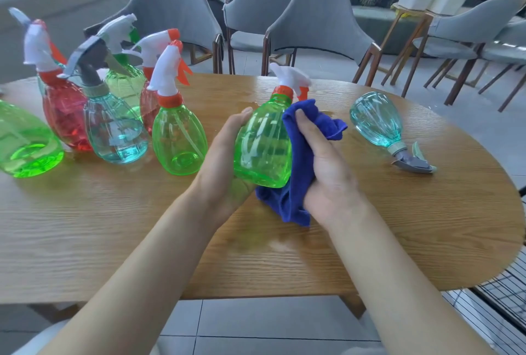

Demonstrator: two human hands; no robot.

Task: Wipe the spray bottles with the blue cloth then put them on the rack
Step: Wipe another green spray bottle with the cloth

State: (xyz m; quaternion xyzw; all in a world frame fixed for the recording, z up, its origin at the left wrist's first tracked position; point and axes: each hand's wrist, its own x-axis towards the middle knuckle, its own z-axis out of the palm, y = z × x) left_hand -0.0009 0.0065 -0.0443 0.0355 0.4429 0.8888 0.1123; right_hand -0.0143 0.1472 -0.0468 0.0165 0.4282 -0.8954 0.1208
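A green spray bottle (263,146) with a white and orange trigger head is held above the wooden table (113,226), tilted slightly right. My left hand (225,161) grips its left side and base. My right hand (324,163) presses the blue cloth (307,126) against the bottle's right side; the cloth hangs below the bottle too. Several more bottles stand at the left: a green one (179,138), a teal one (116,132), a red one (65,118) and others behind. A teal bottle (378,121) lies on its side at the right.
A large green bottle (25,146) sits at the far left edge. Grey chairs (318,21) line the table's far side. A black wire rack (503,297) shows low at the right, beside the table's edge. A wet patch glistens on the table behind the held bottle.
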